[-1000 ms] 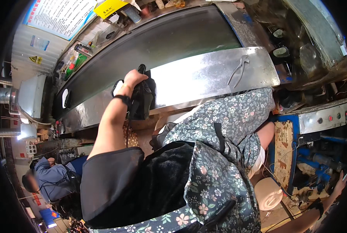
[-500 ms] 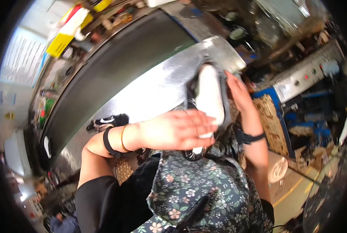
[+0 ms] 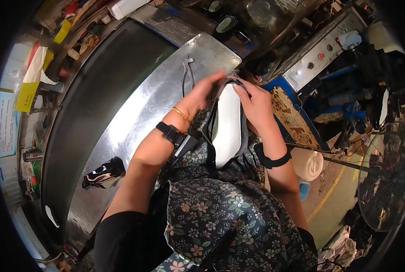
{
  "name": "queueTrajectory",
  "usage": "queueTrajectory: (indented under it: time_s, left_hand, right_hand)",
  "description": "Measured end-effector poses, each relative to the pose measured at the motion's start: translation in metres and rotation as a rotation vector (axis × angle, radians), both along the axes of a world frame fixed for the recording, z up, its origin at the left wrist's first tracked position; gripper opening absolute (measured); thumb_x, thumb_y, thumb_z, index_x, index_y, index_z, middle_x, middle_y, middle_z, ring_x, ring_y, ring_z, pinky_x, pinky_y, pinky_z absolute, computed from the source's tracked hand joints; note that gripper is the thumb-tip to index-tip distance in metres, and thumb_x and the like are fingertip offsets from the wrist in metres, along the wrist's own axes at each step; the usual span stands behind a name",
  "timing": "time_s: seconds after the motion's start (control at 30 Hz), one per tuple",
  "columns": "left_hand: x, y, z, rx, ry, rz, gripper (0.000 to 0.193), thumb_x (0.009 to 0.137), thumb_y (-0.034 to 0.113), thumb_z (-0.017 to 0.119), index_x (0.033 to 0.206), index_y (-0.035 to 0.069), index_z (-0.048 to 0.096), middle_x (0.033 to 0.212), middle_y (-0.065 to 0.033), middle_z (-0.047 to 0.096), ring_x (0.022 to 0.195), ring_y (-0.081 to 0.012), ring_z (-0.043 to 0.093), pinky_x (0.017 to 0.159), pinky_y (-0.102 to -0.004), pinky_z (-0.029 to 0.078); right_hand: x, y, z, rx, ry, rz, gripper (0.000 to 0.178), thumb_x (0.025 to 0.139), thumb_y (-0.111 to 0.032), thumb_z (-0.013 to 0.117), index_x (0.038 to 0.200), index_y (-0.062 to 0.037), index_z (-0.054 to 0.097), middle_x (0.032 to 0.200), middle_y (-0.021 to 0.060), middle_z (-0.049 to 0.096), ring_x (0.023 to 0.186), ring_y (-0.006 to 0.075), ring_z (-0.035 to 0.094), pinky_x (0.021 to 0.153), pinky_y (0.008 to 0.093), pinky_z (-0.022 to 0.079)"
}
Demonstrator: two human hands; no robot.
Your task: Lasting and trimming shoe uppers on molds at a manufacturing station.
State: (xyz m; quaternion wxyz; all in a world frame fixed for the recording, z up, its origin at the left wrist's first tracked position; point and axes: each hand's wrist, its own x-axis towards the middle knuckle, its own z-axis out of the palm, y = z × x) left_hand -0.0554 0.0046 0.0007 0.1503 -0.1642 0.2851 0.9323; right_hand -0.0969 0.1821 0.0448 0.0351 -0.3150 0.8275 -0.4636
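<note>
A dark shoe upper (image 3: 244, 140) wraps a shoe form whose long white underside (image 3: 227, 120) faces up, in front of my apron. My right hand (image 3: 259, 106) grips its far right edge, the thumb on the rim and the other fingers partly hidden beneath. My left hand (image 3: 206, 90) is at the far left end of the upper, its fingers blurred and partly hidden; whether they grip it I cannot tell. Just left of that hand, metal pincers (image 3: 188, 77) lie on the shiny metal tabletop (image 3: 143, 104). Another black shoe upper (image 3: 103, 173) rests near the tabletop's left end.
A dark conveyor belt (image 3: 107, 77) curves along the far side of the metal tabletop. On the right stand a machine with a button panel (image 3: 320, 56) and a worn blue-edged board (image 3: 297, 111). Below them are a pale plastic jug (image 3: 307, 163) and a caged fan (image 3: 383, 177).
My left hand has gone from across the near end of the white underside to the far end. My right hand now grips the far rim. The view has shifted, and the pincers show.
</note>
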Motion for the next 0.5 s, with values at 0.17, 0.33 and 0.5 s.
queueTrajectory:
  time_s: [0.17,0.33,0.5]
  left_hand:
    - [-0.008,0.014,0.0,-0.175,-0.197,-0.008,0.035,0.095,0.038,0.058,0.108,0.007,0.066,0.098,-0.0071,0.07,0.084,-0.0181,0.068,0.077,-0.033,0.055]
    - [-0.002,0.022,-0.011,-0.294,-0.199,0.028,0.035,0.1,0.032,0.046,0.116,0.004,0.061,0.109,-0.0082,0.068,0.092,-0.0173,0.066,0.082,-0.0318,0.053]
    - [0.008,0.028,-0.004,-0.294,0.067,0.043,0.042,0.099,0.03,0.047,0.131,0.004,0.053,0.116,-0.0084,0.062,0.105,-0.0183,0.061,0.093,-0.0303,0.048]
  right_hand:
    - [-0.016,-0.006,0.014,0.14,0.144,0.095,0.022,0.089,-0.017,0.066,0.104,-0.0019,0.07,0.09,0.0173,0.07,0.078,0.0256,0.07,0.072,0.0318,0.052]
    - [-0.022,0.0,0.016,0.11,-0.017,0.212,0.02,0.087,-0.022,0.067,0.097,-0.0064,0.073,0.084,0.0187,0.067,0.076,0.0332,0.066,0.068,0.0373,0.051]
    - [-0.025,0.006,0.01,0.115,-0.077,0.177,0.021,0.086,-0.021,0.068,0.1,-0.0067,0.073,0.085,0.0173,0.068,0.078,0.0308,0.066,0.071,0.0345,0.051]
